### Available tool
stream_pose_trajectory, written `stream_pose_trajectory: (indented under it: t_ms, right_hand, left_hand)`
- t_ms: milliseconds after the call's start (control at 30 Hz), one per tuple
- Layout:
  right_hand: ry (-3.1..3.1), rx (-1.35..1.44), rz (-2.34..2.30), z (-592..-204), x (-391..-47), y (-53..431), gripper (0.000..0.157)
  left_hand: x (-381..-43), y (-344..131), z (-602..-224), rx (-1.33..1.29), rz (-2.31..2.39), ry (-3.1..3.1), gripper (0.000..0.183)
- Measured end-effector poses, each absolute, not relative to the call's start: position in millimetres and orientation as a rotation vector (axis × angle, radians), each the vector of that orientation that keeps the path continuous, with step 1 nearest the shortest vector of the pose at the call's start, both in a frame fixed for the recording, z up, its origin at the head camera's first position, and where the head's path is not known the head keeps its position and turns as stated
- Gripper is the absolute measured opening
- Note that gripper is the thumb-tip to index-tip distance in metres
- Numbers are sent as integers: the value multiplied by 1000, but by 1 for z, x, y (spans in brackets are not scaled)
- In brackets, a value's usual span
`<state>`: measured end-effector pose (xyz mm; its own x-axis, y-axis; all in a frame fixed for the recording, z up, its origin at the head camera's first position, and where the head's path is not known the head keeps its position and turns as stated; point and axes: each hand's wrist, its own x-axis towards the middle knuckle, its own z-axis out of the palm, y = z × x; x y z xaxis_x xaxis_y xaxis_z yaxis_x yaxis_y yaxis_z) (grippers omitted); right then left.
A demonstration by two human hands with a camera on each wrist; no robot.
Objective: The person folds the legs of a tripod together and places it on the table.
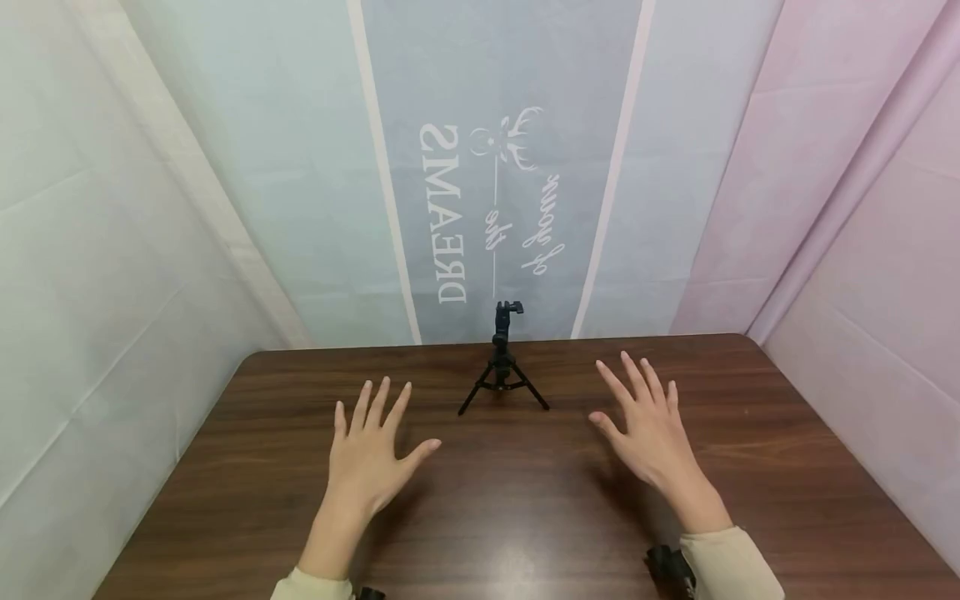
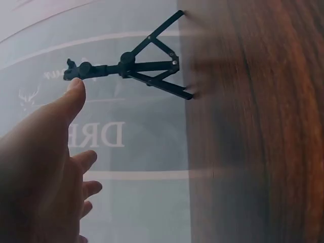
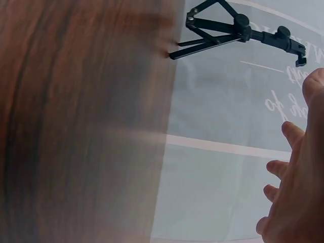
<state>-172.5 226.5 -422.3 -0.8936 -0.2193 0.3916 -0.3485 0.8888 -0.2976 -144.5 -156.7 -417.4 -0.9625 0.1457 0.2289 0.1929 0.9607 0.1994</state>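
A small black tripod (image 1: pixel 501 367) stands upright on its spread legs near the table's far edge, between the two hands. To its left, my left hand (image 1: pixel 369 467) is held over the table with fingers straight and spread, holding nothing. On the other side, my right hand (image 1: pixel 651 437) has its fingers spread too and its palm bare, apart from the tripod. In the left wrist view the tripod (image 2: pixel 126 66) shows beyond the thumb. The right wrist view has the tripod (image 3: pixel 238 30) at its top, past the right thumb.
The brown wood-grain table (image 1: pixel 510 500) has rounded far corners. Behind it hangs a pale cloth backdrop (image 1: pixel 300 167) with mirrored lettering, and more cloth closes off both sides. A dark wrist device (image 1: pixel 670 568) sits by the right sleeve (image 1: pixel 729 565).
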Motion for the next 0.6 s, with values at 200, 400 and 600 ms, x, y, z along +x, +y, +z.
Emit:
stream_pose_trajectory:
  t_ms: [200, 400, 600]
  right_hand:
    - [-2715, 420, 520, -422, -178, 224, 75]
    - [-2731, 447, 502, -424, -190, 221, 73]
    - [-2754, 502, 457, -425, -200, 222, 71]
  left_hand:
    - [-153, -154, -418, -305, -335, -2909, 91]
    - [-164, -152, -415, -349, -317, -2897, 91]
    - [-175, -148, -410, -392, -340, -2868, 89]
